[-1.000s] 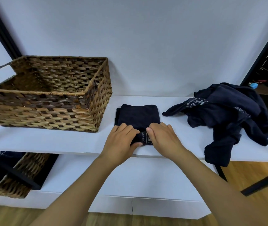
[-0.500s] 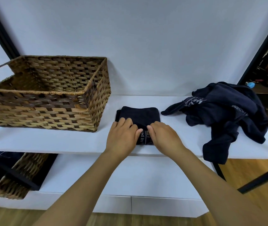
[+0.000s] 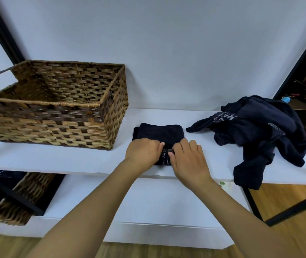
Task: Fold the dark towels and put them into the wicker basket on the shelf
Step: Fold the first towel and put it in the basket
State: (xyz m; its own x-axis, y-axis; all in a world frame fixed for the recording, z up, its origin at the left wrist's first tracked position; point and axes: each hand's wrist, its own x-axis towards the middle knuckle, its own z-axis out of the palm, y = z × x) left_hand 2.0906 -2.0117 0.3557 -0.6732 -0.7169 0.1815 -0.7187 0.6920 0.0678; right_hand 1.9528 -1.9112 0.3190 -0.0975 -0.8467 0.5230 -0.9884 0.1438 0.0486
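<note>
The head view looks down on a white shelf point(image 3: 55, 161) that runs across the middle of the frame, in front of a plain pale wall.

At centre frame a folded dark towel point(image 3: 158, 134) lies flat on the shelf, a compact rectangle with white lettering showing on its near edge. Both hands rest on that near edge. The left hand point(image 3: 143, 152) lies palm down on the towel's near left part, its fingers bent forward so the tips press into the fabric. The right hand point(image 3: 188, 162) lies on the near right part, fingers likewise bent, its thumb tip touching the lettered band. Whether either hand actually pinches the cloth or only presses on it, I cannot tell. The two hands sit just beside each other, with only a narrow strip of the band visible between them.

At left of the frame a wicker basket point(image 3: 59, 125) stands upright on the same shelf, near the towel but apart from it; no towel shows in the part of its inside that is in view.

At right a heap of unfolded dark towels point(image 3: 260, 131) lies crumpled on the shelf, white print showing on it, one end hanging over the front edge.

In the lower left corner a second wicker basket point(image 3: 18, 200) sits on a lower shelf, with dark fabric inside.
</note>
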